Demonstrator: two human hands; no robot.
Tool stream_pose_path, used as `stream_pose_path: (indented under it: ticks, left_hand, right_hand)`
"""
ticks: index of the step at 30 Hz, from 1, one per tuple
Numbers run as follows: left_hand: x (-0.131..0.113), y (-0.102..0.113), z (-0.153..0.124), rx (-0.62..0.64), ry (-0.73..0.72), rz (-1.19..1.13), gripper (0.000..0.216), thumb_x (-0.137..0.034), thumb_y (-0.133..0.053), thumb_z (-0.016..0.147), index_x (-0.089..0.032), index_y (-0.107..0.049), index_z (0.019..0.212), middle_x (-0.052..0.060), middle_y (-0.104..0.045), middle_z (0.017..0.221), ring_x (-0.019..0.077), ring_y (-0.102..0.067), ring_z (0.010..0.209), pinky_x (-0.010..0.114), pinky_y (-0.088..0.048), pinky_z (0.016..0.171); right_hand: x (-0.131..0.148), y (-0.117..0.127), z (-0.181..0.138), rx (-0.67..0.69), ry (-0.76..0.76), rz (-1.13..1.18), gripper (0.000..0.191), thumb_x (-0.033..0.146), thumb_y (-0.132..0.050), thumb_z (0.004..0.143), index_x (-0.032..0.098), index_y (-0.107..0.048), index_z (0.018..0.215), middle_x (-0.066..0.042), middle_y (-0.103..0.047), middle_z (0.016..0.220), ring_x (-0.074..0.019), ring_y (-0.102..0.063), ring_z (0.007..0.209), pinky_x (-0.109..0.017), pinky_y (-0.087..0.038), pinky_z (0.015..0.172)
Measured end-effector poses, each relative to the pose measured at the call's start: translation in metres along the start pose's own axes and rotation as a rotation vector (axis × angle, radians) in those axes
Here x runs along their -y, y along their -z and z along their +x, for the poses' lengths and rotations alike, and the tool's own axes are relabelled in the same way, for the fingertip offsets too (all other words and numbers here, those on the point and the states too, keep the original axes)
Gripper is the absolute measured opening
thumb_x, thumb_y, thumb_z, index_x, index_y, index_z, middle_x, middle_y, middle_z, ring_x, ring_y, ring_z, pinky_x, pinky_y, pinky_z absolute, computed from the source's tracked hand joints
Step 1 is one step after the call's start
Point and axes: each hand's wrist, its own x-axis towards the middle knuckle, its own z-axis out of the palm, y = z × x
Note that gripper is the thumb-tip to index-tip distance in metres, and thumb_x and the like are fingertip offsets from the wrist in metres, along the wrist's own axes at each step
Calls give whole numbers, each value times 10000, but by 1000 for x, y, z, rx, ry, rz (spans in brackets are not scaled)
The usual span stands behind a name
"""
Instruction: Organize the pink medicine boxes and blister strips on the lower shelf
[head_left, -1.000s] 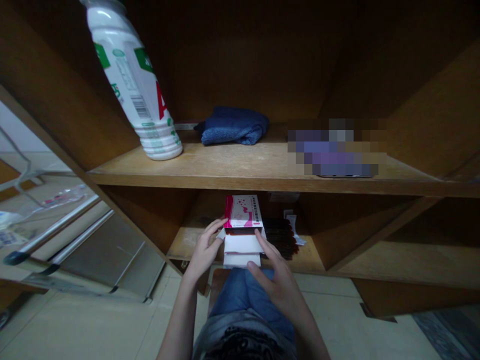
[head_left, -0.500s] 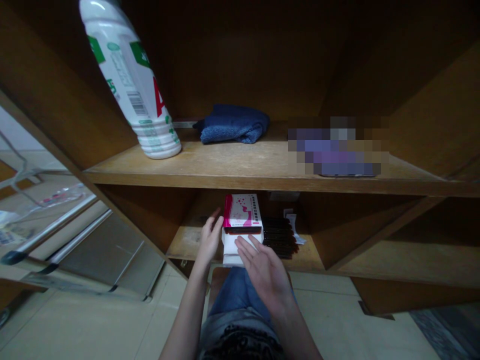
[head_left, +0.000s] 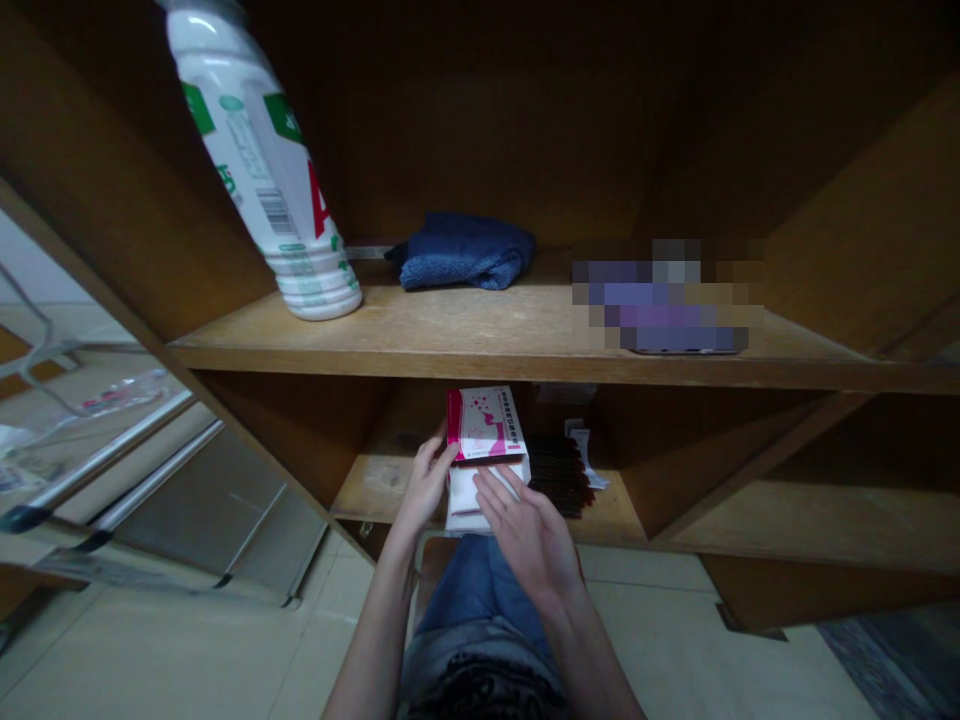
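Note:
A pink-and-white printed cardboard box (head_left: 487,422) is on the lower shelf, over the back part of a white, flat packet or box (head_left: 466,505). My left hand (head_left: 426,485) grips the printed box at its left front corner, the thumb at the edge; its other fingers are partly hidden. My right hand (head_left: 525,530) lies with fingers stretched out over the white piece, just in front of the printed box. Just right of them lies a row of dark, slim packets (head_left: 559,475) with reddish-brown ends.
On the upper shelf (head_left: 450,330) stand a tall white bottle (head_left: 262,180), a folded blue cloth (head_left: 469,250) and a blurred-out flat item (head_left: 660,300). A white paper slip (head_left: 589,460) lies behind the dark packets. At left is a metal-framed rack (head_left: 165,460).
My left hand has closed in on the printed box's left corner. The box's front edge has risen slightly, showing more of the white piece beneath. My right hand has barely shifted.

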Motion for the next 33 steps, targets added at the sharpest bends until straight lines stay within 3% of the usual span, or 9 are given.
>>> stream_pose_path:
  ticks: [3,6,10,18,22,26,29,33]
  left_hand:
    - [-9,2,-3,33,52,-36,320,-446,-596,762,-178,-672,919,78,-688,972,233,-632,939,381,-495,873]
    - [-22,4,-5,85,-3,-105,326,-432,-584,780,-210,-668,1003,71,-691,1050,239,-627,993,388,-503,887]
    - [-27,6,-8,27,-20,-214,424,-408,-624,754,-210,-619,1129,81,-639,1199,249,-597,1094,397,-486,941]
    - [-32,5,-16,-26,-2,-390,530,-331,-691,712,-238,-525,1207,117,-442,1416,235,-600,1097,348,-524,882]
    - [-39,-1,-20,-62,-15,-386,503,-338,-687,714,-250,-510,1176,110,-413,1434,209,-629,1026,292,-546,799]
    - [-41,-6,-21,-90,-9,-411,463,-315,-688,710,-237,-518,1133,108,-433,1410,212,-613,1054,293,-531,826]
    - [-43,-6,-21,-106,-29,-458,439,-302,-689,702,-239,-526,1104,97,-446,1395,212,-608,1060,301,-522,847]
    - [-46,-4,-20,-118,-88,-440,406,-320,-666,728,-246,-529,1103,85,-481,1359,223,-591,1089,313,-516,869]
  right_hand:
    - [0,1,0,18,24,-19,405,392,-502,767,210,-587,1119,-105,-594,1266,-222,-483,1249,-421,-247,1125]
    - [1,1,-1,71,44,-84,467,438,-462,776,214,-562,1173,-106,-528,1343,-232,-459,1269,-443,-257,1114]
    - [-1,-1,-3,110,70,-170,528,509,-407,781,242,-517,1223,-88,-453,1413,-241,-431,1289,-477,-309,1079]
    - [-7,-6,-4,-5,60,-114,387,474,-459,779,291,-534,1112,-57,-588,1269,-268,-544,1178,-477,-441,942]
    - [-7,-3,0,-92,47,-58,291,441,-541,763,261,-559,991,-49,-665,1100,-245,-641,979,-386,-515,761]
    - [-11,4,3,-86,57,-91,244,418,-565,771,268,-548,962,-21,-677,1039,-202,-657,838,-318,-503,654]
    - [-13,6,4,-83,74,-113,250,454,-558,768,262,-562,927,-25,-690,983,-221,-646,909,-319,-501,653]
    - [-13,4,3,-87,93,-86,348,464,-573,763,226,-593,1016,-51,-700,1015,-241,-626,998,-368,-514,763]
